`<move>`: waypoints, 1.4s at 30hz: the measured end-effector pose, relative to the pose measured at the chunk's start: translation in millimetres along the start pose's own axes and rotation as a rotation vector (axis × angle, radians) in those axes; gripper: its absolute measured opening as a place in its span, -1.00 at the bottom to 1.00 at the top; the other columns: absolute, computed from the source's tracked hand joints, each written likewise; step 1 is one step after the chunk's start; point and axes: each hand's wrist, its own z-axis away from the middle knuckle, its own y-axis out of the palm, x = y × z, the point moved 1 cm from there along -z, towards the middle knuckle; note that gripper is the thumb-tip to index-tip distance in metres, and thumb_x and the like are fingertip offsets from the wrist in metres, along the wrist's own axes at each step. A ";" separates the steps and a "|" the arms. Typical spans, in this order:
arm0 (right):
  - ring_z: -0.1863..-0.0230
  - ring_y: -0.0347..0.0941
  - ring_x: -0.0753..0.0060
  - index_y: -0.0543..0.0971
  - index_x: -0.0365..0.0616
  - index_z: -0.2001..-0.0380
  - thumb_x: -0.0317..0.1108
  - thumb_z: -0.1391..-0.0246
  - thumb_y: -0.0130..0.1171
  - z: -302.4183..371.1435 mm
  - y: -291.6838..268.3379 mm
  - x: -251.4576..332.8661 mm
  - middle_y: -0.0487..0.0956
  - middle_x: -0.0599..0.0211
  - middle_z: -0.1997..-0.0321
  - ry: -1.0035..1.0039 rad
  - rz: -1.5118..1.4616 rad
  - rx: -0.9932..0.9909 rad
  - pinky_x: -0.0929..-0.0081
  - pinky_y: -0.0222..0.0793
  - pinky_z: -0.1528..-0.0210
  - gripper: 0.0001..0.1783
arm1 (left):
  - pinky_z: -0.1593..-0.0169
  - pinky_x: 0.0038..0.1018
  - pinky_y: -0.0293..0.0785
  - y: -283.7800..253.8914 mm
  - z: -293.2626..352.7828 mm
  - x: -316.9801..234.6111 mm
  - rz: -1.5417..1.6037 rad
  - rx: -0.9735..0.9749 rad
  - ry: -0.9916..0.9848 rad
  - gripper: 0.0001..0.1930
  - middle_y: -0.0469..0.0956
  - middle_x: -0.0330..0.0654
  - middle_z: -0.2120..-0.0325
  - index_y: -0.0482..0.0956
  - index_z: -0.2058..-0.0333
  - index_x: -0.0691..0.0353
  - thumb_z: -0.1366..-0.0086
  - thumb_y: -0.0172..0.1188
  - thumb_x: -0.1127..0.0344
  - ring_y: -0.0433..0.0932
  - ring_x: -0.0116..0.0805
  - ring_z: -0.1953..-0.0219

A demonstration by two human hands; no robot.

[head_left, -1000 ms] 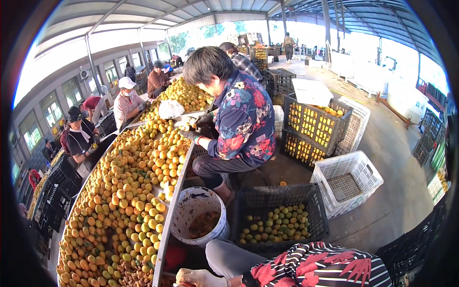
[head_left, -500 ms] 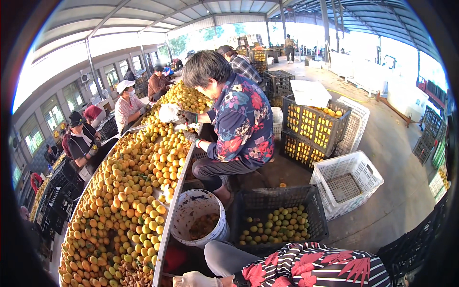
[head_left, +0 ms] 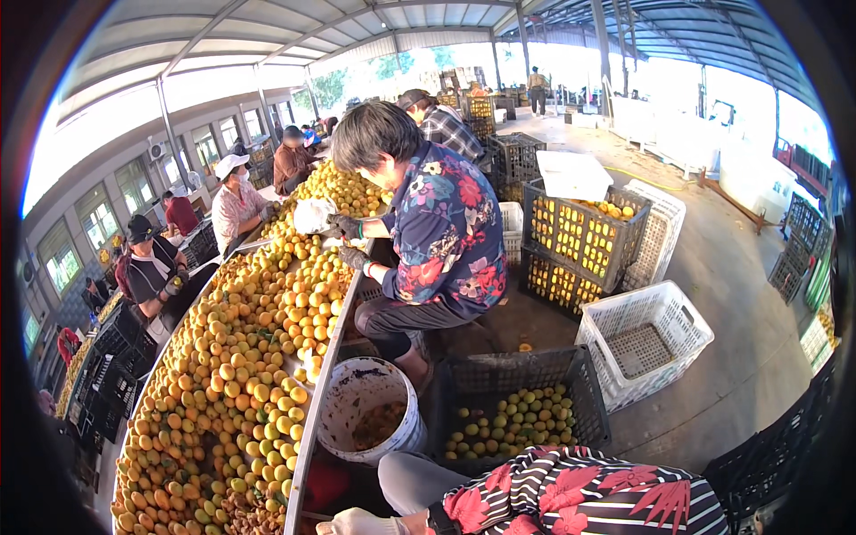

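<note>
My right hand point(head_left: 361, 522), in a pale glove, shows at the lower edge beside the table's metal rim point(head_left: 309, 453). The bottom of the picture cuts off its fingers, so their grip is hidden. A black-and-white striped sleeve with red flowers point(head_left: 571, 490) covers that arm, above my grey-trousered knee point(head_left: 415, 481). My left hand is out of view. Closest to the right hand on the table lie yellow-orange fruits like apricots point(head_left: 214, 401), with a brown, shrivelled-looking heap point(head_left: 252, 515) at the near end. A stained white bucket point(head_left: 415, 435) with brownish scraps stands beyond my knee.
A black crate point(head_left: 593, 392) of greenish-yellow fruit sits beyond my arm, beside a white crate point(head_left: 687, 361). Stacked fruit crates point(head_left: 584, 234) stand farther back. A co-worker in a flowered shirt point(head_left: 450, 223) sits along the table; other people work across it.
The view has shifted slightly. My right hand sits a little farther left. The flowered-shirt co-worker's gloved hands have moved slightly, and a person in red at the back left sits more upright.
</note>
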 end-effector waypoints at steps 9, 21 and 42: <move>0.37 0.54 0.16 0.48 -0.07 0.41 -0.20 -0.07 0.33 -1.9 3.3 -1.3 0.54 0.23 0.39 -0.052 0.020 -0.006 0.27 0.42 0.31 -0.75 | -0.16 -0.28 0.47 -2.2 -3.5 4.2 0.010 0.005 -0.007 -0.60 0.47 -0.21 0.04 0.42 -0.08 0.14 -0.56 -0.09 -0.06 0.49 -0.32 -0.05; 0.40 0.52 0.14 0.48 -0.06 0.44 -0.20 -0.04 0.34 -0.4 1.2 -1.9 0.52 0.23 0.42 -0.079 0.050 -0.004 0.25 0.40 0.35 -0.75 | -0.16 -0.28 0.47 -6.4 -6.7 8.8 0.030 -0.002 -0.018 -0.59 0.47 -0.21 0.04 0.42 -0.08 0.15 -0.56 -0.09 -0.05 0.49 -0.32 -0.05; 0.46 0.49 0.12 0.47 -0.06 0.50 -0.21 0.02 0.35 -3.2 3.8 -1.7 0.49 0.23 0.46 -0.114 0.094 -0.003 0.22 0.37 0.41 -0.74 | -0.16 -0.27 0.46 -5.7 -2.5 -1.5 -0.009 -0.018 0.002 -0.58 0.48 -0.18 0.03 0.40 -0.08 0.19 -0.56 -0.10 -0.05 0.50 -0.30 -0.05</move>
